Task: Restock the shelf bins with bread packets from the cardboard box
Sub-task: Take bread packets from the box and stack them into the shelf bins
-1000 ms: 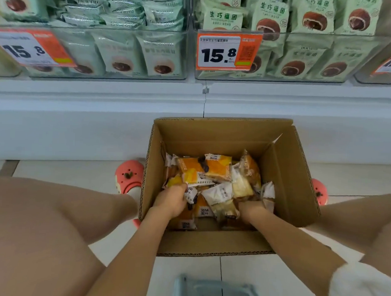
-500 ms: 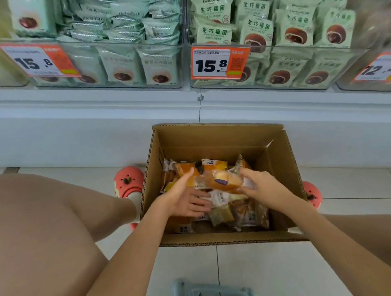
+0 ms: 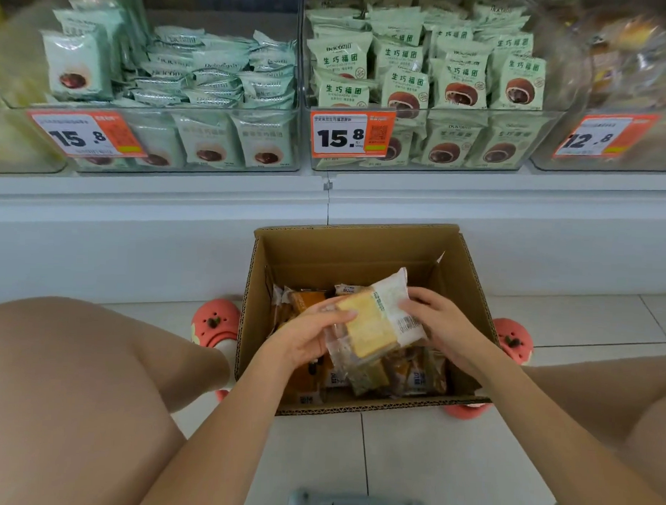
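An open cardboard box [image 3: 358,249] stands on the floor between my knees, with several orange and brown bread packets [image 3: 414,372] lying in it. Above them I hold a clear packet of pale yellow sliced bread [image 3: 370,325] with both hands. My left hand [image 3: 309,336] grips its left end, thumb on top. My right hand [image 3: 440,324] pinches its right side near the barcode. Clear shelf bins [image 3: 414,142] with green packets stand above the box.
A bin at the far right [image 3: 611,137], tagged 12.8, holds blurred bread packets. The left bin [image 3: 184,141] holds green packets too. Pink clogs [image 3: 214,323] flank the box. A grey basket rim [image 3: 356,504] shows at the bottom edge.
My hands came up out of the box. The right hand first lifted an orange bun packet; now both hold a pale sliced-bread packet. The view tilted up toward the shelf.
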`<act>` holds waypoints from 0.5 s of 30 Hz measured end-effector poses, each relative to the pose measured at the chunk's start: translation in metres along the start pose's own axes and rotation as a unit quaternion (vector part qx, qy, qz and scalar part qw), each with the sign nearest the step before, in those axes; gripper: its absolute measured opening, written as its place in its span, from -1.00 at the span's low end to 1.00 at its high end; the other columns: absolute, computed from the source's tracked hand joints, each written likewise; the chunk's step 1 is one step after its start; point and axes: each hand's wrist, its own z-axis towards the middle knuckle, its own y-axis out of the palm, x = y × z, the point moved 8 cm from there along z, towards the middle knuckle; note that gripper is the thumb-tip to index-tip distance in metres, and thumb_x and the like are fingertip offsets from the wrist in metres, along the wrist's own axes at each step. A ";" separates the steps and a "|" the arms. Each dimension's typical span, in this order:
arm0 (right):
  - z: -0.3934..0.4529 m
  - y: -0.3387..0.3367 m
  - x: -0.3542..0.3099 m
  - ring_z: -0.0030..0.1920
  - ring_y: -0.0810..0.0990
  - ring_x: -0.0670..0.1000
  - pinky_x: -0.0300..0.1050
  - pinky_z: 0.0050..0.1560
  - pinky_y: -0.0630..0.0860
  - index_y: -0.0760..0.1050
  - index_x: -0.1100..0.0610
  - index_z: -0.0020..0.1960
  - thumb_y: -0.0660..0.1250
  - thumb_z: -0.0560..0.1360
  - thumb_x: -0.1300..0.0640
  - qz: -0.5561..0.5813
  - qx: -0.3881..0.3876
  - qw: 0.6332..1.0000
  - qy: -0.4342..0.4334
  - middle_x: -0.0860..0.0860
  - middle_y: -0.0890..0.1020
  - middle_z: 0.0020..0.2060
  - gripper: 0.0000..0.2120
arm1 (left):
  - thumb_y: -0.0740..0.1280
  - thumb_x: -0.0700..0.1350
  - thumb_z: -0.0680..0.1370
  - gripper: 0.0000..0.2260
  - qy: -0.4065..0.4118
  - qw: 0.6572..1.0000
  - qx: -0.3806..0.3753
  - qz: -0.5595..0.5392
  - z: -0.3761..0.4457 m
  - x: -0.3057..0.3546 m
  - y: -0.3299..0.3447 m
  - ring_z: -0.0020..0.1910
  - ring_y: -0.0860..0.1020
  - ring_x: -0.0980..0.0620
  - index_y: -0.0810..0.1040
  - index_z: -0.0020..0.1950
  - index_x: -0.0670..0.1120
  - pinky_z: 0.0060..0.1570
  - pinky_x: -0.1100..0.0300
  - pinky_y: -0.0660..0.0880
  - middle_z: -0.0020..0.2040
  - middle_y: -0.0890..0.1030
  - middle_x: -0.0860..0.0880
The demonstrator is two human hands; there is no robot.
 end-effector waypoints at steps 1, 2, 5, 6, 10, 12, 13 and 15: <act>-0.001 0.001 -0.005 0.04 0.65 0.09 0.06 0.05 0.60 0.52 0.06 0.20 0.33 0.52 0.10 -0.024 -0.003 1.000 -0.012 0.06 0.66 0.05 -0.75 | 0.44 -0.23 0.35 -0.50 0.004 1.000 0.005 -0.002 0.000 0.001 0.001 0.12 0.60 -0.11 0.49 0.29 -0.15 0.06 0.00 0.58 0.14 0.63 -0.17; -0.002 0.001 -0.011 0.01 0.66 0.08 0.06 0.06 0.60 0.54 0.07 0.17 0.36 0.50 0.10 -0.044 0.007 0.999 -0.032 0.06 0.67 0.02 -0.75 | 0.48 -0.18 0.34 -0.44 0.010 1.000 0.009 -0.009 0.000 0.002 0.003 0.14 0.58 -0.13 0.47 0.33 -0.16 0.10 -0.02 0.56 0.17 0.61 -0.18; -0.010 -0.002 -0.039 -0.09 0.67 -0.06 -0.13 -0.09 0.63 0.54 0.06 0.10 0.39 0.48 0.12 -0.100 0.068 0.983 -0.137 -0.01 0.67 -0.04 -0.79 | 0.54 0.10 0.31 -0.28 0.030 0.999 0.015 -0.042 0.000 0.008 0.009 0.22 0.51 -0.20 0.42 0.38 -0.14 0.14 -0.06 0.50 0.29 0.51 -0.22; -0.015 -0.002 -0.050 -0.08 0.65 -0.10 -0.19 -0.12 0.62 0.53 0.05 0.09 0.40 0.48 0.14 -0.118 0.085 0.972 -0.184 -0.06 0.66 -0.05 -0.80 | 0.46 0.20 0.35 -0.32 0.021 0.998 0.026 -0.055 0.000 0.008 0.007 0.23 0.48 -0.21 0.42 0.38 -0.10 0.12 -0.10 0.49 0.30 0.50 -0.22; -0.037 0.023 -0.083 0.07 0.53 -0.27 -0.26 0.12 0.48 0.51 -0.09 0.07 0.41 0.44 0.21 -0.258 0.081 0.902 -0.336 -0.23 0.60 0.03 -0.72 | 0.19 0.46 0.38 -0.17 -0.057 0.987 -0.052 -0.143 0.000 0.001 0.015 0.32 0.40 -0.35 0.37 0.39 -0.16 0.26 -0.33 0.33 0.37 0.39 -0.33; -0.038 0.048 -0.077 0.23 0.41 -0.29 -0.12 0.41 0.20 0.57 -0.07 0.08 0.38 0.43 0.27 -0.407 0.024 0.836 -0.368 -0.20 0.55 0.14 -0.68 | 0.19 0.41 0.42 -0.20 -0.027 0.977 -0.107 -0.182 -0.002 0.008 0.030 0.30 0.43 -0.32 0.36 0.42 -0.19 0.28 -0.28 0.34 0.38 0.38 -0.33; -0.037 0.056 -0.068 0.28 0.33 -0.31 -0.10 0.46 0.03 0.59 -0.08 0.06 0.36 0.42 0.30 -0.450 -0.007 0.815 -0.366 -0.22 0.51 0.17 -0.66 | 0.23 0.31 0.46 -0.29 -0.001 0.978 -0.097 -0.186 -0.001 0.012 0.032 0.26 0.47 -0.27 0.38 0.41 -0.18 0.24 -0.21 0.40 0.36 0.42 -0.29; -0.036 0.058 -0.059 0.27 0.29 -0.40 -0.15 0.47 0.00 0.63 -0.05 -0.02 0.32 0.39 0.35 -0.414 -0.021 0.837 -0.356 -0.34 0.49 0.10 -0.66 | 0.32 0.06 0.49 -0.48 0.039 0.983 -0.053 -0.171 0.001 0.019 0.031 0.19 0.54 -0.20 0.42 0.38 -0.17 0.15 -0.10 0.50 0.29 0.52 -0.23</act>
